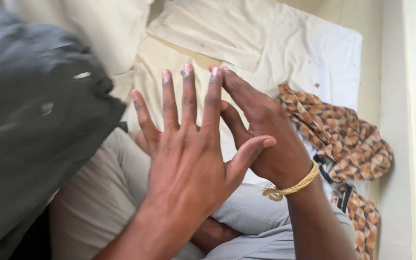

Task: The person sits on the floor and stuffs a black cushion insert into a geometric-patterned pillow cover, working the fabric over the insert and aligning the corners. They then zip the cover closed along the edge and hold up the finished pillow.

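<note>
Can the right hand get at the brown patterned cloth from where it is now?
Probably yes. The right hand holds nothing and is pressed against the left hand, with the patterned cloth lying uncovered on the white sheet just beyond its wrist.

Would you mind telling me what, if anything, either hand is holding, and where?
Nothing: the left hand is spread open, overlapping the right hand, above cream cloth.
</note>
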